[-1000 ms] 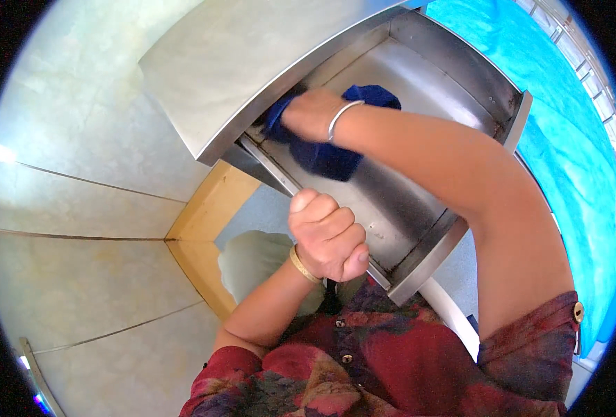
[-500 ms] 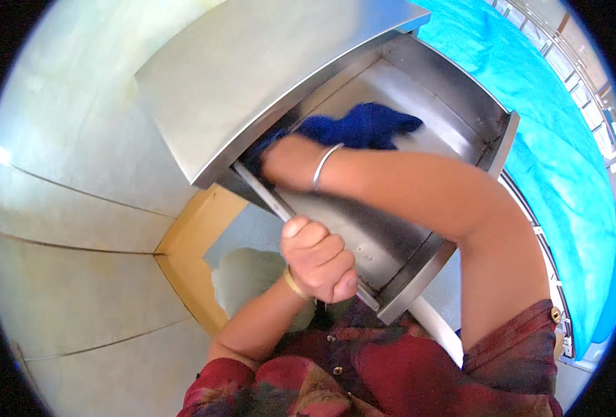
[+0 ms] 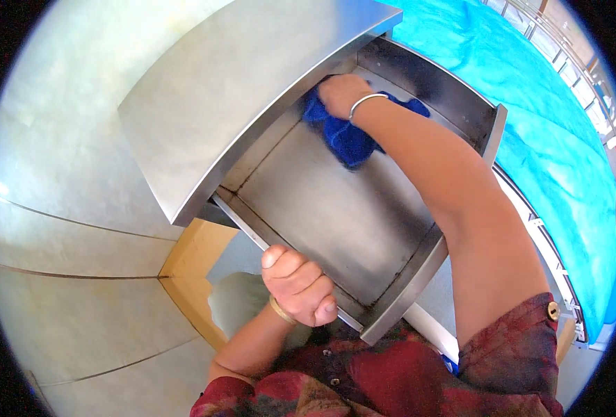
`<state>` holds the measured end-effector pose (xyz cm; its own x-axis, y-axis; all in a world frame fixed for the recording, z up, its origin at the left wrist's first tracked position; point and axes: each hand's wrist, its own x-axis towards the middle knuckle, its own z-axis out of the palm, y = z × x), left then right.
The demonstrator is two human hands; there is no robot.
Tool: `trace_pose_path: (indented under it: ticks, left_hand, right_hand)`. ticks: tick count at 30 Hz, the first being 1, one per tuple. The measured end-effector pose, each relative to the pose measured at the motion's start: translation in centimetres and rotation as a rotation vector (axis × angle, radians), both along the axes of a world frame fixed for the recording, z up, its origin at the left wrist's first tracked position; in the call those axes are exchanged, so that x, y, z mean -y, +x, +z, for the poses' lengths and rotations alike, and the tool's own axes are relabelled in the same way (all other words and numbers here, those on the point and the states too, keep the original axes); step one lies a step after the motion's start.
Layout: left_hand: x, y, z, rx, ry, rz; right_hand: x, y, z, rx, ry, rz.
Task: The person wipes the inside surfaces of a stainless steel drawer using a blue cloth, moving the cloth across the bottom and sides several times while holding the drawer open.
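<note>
A metal drawer [image 3: 308,201] stands pulled out from under a steel cabinet top [image 3: 231,90]. Wrapped over the drawer's near side wall is my left hand [image 3: 298,286], its fingers closed on the edge. Inside, toward the far back corner, my right hand [image 3: 345,95] presses a dark blue cloth [image 3: 350,139] against the drawer floor. The cloth bunches under the palm and spreads out on both sides of the wrist. My right fingertips are partly hidden, but the hand is closed over the fabric.
A bright turquoise plastic-like cover [image 3: 551,160] lies along the right, beside the drawer front. On the left rises a pale panelled wall [image 3: 78,229] with a yellowish-tan border [image 3: 190,278] at its foot. A metal railing [image 3: 551,35] shows at the top right.
My right hand has slid with the cloth from the drawer's near back corner to its far back corner. The left hand keeps its hold on the drawer edge.
</note>
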<state>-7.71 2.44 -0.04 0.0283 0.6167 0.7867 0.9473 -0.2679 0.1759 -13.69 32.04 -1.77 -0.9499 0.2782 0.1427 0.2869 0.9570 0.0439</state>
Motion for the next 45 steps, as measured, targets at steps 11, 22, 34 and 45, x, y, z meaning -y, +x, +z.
trace_pose_path:
  ticks: [11,22,34,45]
  left_hand:
    - [0.2,0.1,-0.1,0.016,0.03,-0.002]
    - [0.2,0.3,-0.1,0.012,0.003,0.017]
    - [0.3,0.3,0.0,0.007,0.126,-0.004]
    - [0.4,0.6,0.8,0.029,0.107,-0.008]
  right_hand:
    - [1.0,-1.4,-1.3,-0.834,-0.764,-0.483]
    - [7.0,-0.7,-1.0,-0.565,-0.6,-0.298]
    - [-3.6,3.5,0.3,0.281,0.209,-0.263]
    - [-6.7,14.4,6.6,0.458,0.512,-0.037]
